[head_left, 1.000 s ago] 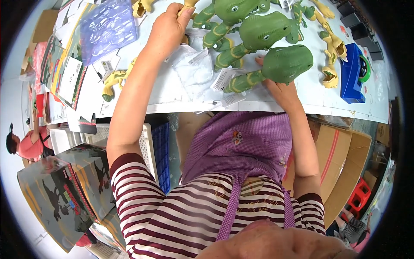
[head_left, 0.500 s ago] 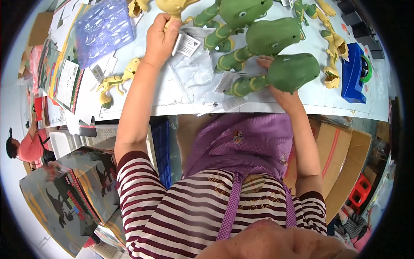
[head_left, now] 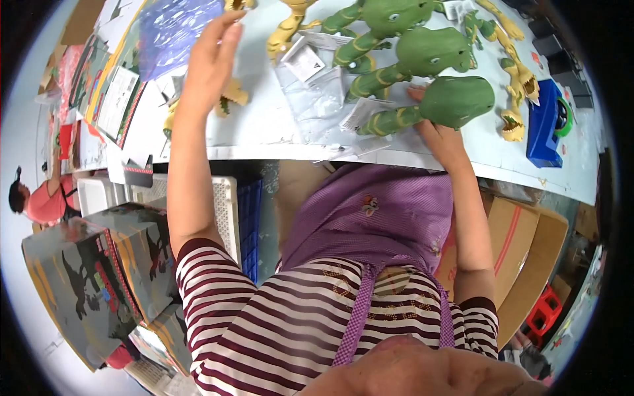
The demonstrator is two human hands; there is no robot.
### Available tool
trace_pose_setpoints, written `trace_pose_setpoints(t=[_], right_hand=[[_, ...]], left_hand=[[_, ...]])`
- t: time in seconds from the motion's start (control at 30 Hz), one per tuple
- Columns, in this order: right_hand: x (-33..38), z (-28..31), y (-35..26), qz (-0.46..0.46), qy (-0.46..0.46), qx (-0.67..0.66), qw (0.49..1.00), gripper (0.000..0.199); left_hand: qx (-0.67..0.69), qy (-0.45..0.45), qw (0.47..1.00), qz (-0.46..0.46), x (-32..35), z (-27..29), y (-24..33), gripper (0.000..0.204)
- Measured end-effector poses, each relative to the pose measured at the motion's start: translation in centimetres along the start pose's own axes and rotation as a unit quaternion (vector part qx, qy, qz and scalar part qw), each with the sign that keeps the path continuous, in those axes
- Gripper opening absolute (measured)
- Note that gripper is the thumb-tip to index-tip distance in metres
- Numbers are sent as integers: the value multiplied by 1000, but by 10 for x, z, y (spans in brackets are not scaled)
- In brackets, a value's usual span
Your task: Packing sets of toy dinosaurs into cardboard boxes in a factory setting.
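Note:
My left hand [head_left: 212, 63] is raised over the left part of the table, fingers stretched out and holding nothing. Partly hidden beneath it lies a small yellow toy dinosaur [head_left: 232, 98]. A larger yellow toy dinosaur [head_left: 288, 30] with a paper tag [head_left: 304, 61] stands to its right, apart from the hand. My right hand [head_left: 441, 140] reaches round the nearest green toy dinosaur [head_left: 457, 101] just under its head; the head and neck cover most of its fingers. Two more green toy dinosaurs [head_left: 432, 51] [head_left: 396, 16] line up behind, with tags among them.
A clear bluish plastic blister sheet [head_left: 175, 36] and printed cards [head_left: 119, 99] lie at the left of the white table [head_left: 264, 142]. Clear plastic bags [head_left: 317, 109] sit mid-table. Yellow dinosaurs [head_left: 512, 124] and a blue tape dispenser [head_left: 545, 125] are at right. Printed cartons [head_left: 86, 277] stand lower left.
My left hand has let go of the larger yellow dinosaur and moved left, over the small yellow one. My right hand stays at the nearest green dinosaur. The view has shifted slightly.

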State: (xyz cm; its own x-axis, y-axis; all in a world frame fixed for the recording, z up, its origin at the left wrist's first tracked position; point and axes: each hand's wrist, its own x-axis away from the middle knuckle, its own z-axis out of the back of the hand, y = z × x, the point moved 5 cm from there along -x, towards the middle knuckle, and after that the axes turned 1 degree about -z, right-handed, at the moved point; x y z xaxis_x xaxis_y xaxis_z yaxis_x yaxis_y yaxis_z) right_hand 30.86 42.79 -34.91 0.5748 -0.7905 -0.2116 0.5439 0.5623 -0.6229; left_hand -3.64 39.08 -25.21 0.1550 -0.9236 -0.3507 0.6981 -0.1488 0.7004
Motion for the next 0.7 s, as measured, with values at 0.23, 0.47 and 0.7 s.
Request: trace_pose_setpoints(t=[0.23, 0.47, 0.7], right_hand=[[2, -2, 5, -24, -11, 0, 1000, 36], [-1, -2, 4, -8, 14, 16, 1000, 36], [-3, 1, -5, 6, 36, 25, 999, 34]], left_hand=[[-452, -129, 880, -62, 86, 40, -30, 43], [-99, -2, 990, 105, 85, 46, -43, 31], [496, 133, 840, 172, 82, 22, -35, 42]])
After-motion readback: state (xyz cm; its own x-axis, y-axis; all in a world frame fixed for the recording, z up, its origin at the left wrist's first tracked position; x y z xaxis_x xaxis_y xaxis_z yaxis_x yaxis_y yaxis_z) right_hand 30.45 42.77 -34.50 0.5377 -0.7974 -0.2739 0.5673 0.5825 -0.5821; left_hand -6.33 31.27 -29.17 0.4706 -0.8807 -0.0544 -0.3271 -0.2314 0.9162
